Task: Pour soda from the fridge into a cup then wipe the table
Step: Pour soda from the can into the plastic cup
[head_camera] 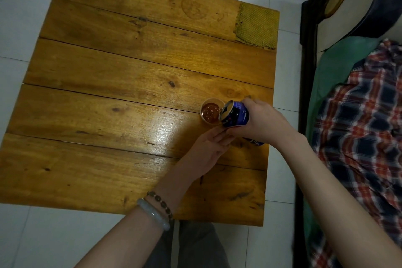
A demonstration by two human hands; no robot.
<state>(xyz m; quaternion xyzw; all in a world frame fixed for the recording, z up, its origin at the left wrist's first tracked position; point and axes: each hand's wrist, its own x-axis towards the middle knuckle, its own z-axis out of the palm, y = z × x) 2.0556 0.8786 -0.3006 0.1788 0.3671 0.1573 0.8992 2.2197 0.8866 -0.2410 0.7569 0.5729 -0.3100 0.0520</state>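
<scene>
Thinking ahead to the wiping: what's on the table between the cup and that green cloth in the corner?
Nothing: the head view shows only bare planks of the wooden table between the cup and the green cloth.

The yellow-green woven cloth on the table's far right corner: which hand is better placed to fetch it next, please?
Probably the left hand: its fingers lie straight and hold nothing, while the right hand grips the tilted blue soda can over the small round cup.
</scene>
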